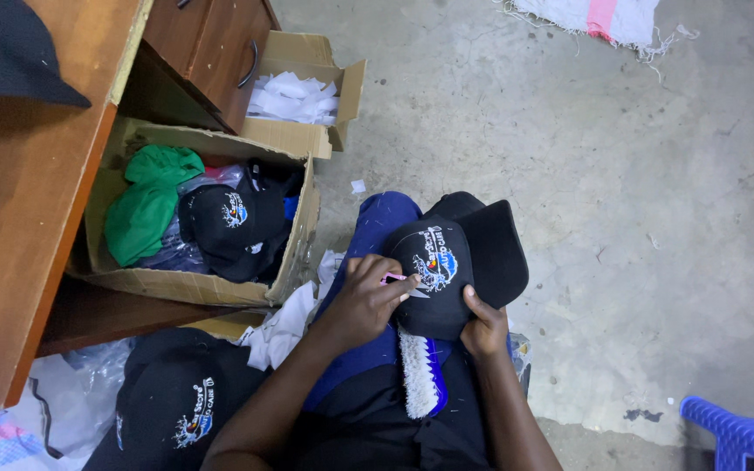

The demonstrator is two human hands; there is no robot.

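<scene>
A black cap (447,270) with a coloured embroidered patch on its front lies on my lap, brim pointing away to the right. My right hand (484,327) grips the cap's lower edge from below. My left hand (364,298) pinches a small pink-handled cutting tool (392,278), its tip touching the cap beside the patch. A scrubbing brush (419,377) with white bristles and a blue back rests on my lap just under the cap.
An open cardboard box (294,240) to the left holds more black caps (229,222) and a green cloth (150,201). Beside it stand a wooden desk (28,218), its open drawer (211,52), and a smaller box of white scraps (294,96). Another black cap (172,406) lies at lower left. A blue plastic stool (743,432) is at lower right.
</scene>
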